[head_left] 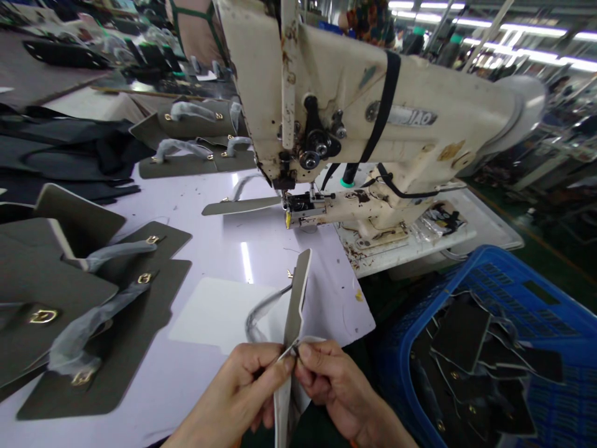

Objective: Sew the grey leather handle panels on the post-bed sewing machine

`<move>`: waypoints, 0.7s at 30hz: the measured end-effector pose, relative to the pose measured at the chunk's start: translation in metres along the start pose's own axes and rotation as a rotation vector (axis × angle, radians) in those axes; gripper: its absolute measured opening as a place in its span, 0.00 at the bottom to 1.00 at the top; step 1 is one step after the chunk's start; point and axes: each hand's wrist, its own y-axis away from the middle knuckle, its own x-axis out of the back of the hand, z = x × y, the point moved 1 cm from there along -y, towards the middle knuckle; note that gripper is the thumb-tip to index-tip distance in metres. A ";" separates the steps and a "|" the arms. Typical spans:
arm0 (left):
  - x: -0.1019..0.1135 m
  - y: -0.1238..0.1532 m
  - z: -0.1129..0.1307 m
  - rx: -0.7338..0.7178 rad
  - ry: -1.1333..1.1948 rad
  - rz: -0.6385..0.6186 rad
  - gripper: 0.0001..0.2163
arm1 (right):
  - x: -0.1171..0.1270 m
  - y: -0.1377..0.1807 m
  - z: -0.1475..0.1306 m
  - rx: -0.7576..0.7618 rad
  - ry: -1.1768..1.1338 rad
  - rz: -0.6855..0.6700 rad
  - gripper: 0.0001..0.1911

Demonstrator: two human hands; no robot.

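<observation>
My left hand (pixel 249 379) and my right hand (pixel 326 379) pinch the near edge of a grey-green bag panel (pixel 298 292) that stands on edge between them, its wrapped handle (pixel 263 308) curving out to the left. Both hands are closed on the panel, thumbs meeting at its edge. Beyond it stands a cream sewing machine (pixel 373 112) with its needle area (pixel 291 208) above the white table (pixel 209 211). Another panel (pixel 242 205) lies flat just left of the needle.
Several grey-green bag panels with gold rings and wrapped handles (pixel 93 298) lie stacked at the left and at the back (pixel 196 143). A blue plastic crate (pixel 489 348) holding dark pieces sits at the lower right. Dark material is piled at the far left.
</observation>
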 end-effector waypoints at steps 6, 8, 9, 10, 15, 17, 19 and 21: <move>0.005 0.001 -0.005 0.018 -0.045 -0.054 0.20 | -0.003 0.000 0.003 -0.026 -0.021 0.019 0.26; 0.008 0.001 -0.008 0.028 0.010 -0.095 0.21 | -0.003 0.000 0.002 -0.025 -0.037 0.026 0.26; 0.009 0.001 -0.010 0.033 0.037 -0.110 0.22 | -0.003 0.000 0.002 -0.023 -0.042 0.027 0.26; 0.011 0.000 -0.011 0.038 0.062 -0.122 0.22 | -0.003 0.000 0.002 -0.021 -0.043 0.025 0.25; 0.014 -0.003 -0.012 0.063 0.140 -0.182 0.22 | -0.002 -0.001 0.001 0.015 -0.013 -0.031 0.24; 0.015 -0.004 -0.010 0.062 0.152 -0.200 0.22 | -0.001 -0.002 0.000 0.038 -0.002 -0.061 0.24; 0.016 -0.004 -0.010 0.057 0.175 -0.210 0.23 | -0.001 -0.002 -0.002 0.046 -0.001 -0.088 0.23; 0.016 -0.004 -0.012 0.060 0.211 -0.221 0.23 | 0.000 -0.001 -0.004 0.035 0.003 -0.104 0.23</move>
